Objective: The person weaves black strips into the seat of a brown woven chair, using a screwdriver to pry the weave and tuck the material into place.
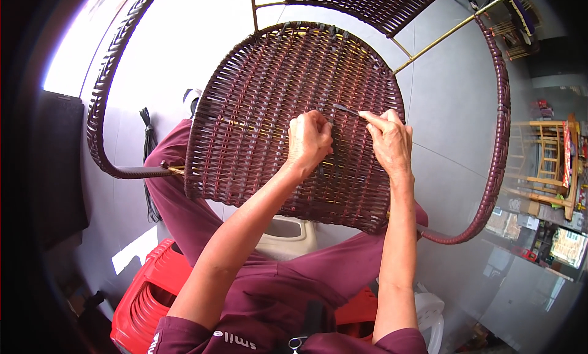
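One strip [346, 110] in right hand [392, 143], woven seat [251, 103]

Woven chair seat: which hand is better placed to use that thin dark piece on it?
Likely the right hand: it pinches the thin dark piece, whose free end lies over the woven chair seat. The left hand is curled there.

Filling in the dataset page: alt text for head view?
Left hand, closed, and right hand, pinching a thin dark piece, are at a woven maroon chair seat lying across the wearer's legs. Wrapped armrests curve out on both sides.
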The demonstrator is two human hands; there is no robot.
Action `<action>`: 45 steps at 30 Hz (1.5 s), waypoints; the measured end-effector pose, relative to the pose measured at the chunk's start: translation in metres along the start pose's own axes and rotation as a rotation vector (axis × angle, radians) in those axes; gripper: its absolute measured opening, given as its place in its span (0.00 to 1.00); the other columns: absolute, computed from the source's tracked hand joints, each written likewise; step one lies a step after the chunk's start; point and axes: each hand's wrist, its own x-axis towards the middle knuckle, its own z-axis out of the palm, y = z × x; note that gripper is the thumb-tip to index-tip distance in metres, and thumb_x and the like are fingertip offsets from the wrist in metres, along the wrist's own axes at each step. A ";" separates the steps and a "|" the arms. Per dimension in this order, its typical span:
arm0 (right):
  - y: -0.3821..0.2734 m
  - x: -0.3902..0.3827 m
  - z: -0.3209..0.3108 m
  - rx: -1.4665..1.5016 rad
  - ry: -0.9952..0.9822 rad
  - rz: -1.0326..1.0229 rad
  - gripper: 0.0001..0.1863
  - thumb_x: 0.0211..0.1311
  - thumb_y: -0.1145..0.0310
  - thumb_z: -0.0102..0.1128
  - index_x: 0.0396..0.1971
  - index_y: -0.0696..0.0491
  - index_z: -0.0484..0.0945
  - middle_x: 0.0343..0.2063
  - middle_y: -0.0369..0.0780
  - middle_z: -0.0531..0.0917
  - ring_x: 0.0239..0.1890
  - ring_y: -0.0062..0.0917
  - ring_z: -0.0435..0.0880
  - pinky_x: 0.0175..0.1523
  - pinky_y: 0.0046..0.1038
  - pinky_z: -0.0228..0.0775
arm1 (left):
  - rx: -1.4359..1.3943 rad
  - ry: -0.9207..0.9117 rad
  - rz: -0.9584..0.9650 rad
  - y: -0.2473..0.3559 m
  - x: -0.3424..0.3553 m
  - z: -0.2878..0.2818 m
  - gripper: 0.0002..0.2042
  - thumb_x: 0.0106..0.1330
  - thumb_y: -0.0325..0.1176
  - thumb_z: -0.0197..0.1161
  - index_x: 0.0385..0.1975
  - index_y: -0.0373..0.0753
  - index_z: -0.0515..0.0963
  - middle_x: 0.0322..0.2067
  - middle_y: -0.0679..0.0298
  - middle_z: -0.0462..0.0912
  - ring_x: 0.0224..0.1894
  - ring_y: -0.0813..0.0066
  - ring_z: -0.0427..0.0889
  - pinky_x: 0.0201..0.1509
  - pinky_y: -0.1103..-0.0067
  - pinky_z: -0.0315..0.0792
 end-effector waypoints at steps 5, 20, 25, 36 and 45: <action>-0.015 -0.009 0.001 -0.167 0.031 0.025 0.13 0.57 0.70 0.59 0.42 0.41 0.82 0.26 0.38 0.75 0.28 0.31 0.77 0.35 0.34 0.63 | -0.001 -0.001 -0.017 0.002 0.000 0.000 0.07 0.63 0.26 0.57 0.30 0.25 0.75 0.18 0.56 0.80 0.15 0.76 0.80 0.16 0.82 0.74; -0.009 -0.017 0.019 -0.112 0.153 0.038 0.13 0.57 0.69 0.58 0.41 0.40 0.83 0.26 0.35 0.74 0.30 0.28 0.76 0.40 0.32 0.57 | 0.099 -0.085 0.018 0.015 -0.002 -0.013 0.09 0.62 0.30 0.57 0.27 0.27 0.78 0.17 0.56 0.81 0.17 0.73 0.81 0.22 0.78 0.76; -0.003 -0.017 0.019 -0.014 0.149 0.020 0.13 0.58 0.69 0.58 0.42 0.40 0.83 0.25 0.35 0.74 0.29 0.27 0.76 0.39 0.32 0.57 | 0.409 0.079 0.357 0.010 0.017 -0.025 0.08 0.60 0.32 0.59 0.27 0.34 0.79 0.21 0.55 0.83 0.22 0.65 0.83 0.32 0.74 0.77; -0.005 -0.018 0.019 -0.043 0.146 0.000 0.13 0.57 0.72 0.57 0.41 0.40 0.83 0.25 0.34 0.72 0.28 0.26 0.75 0.39 0.31 0.57 | 0.611 0.082 0.609 0.012 0.033 -0.015 0.09 0.54 0.28 0.64 0.36 0.42 0.82 0.31 0.64 0.77 0.33 0.65 0.80 0.38 0.73 0.73; -0.005 -0.020 0.023 -0.026 0.206 -0.028 0.15 0.54 0.75 0.59 0.40 0.42 0.83 0.25 0.33 0.71 0.29 0.25 0.74 0.40 0.30 0.57 | 0.617 0.060 0.673 0.007 0.035 -0.016 0.04 0.56 0.28 0.61 0.30 0.39 0.80 0.30 0.63 0.77 0.31 0.62 0.80 0.36 0.71 0.74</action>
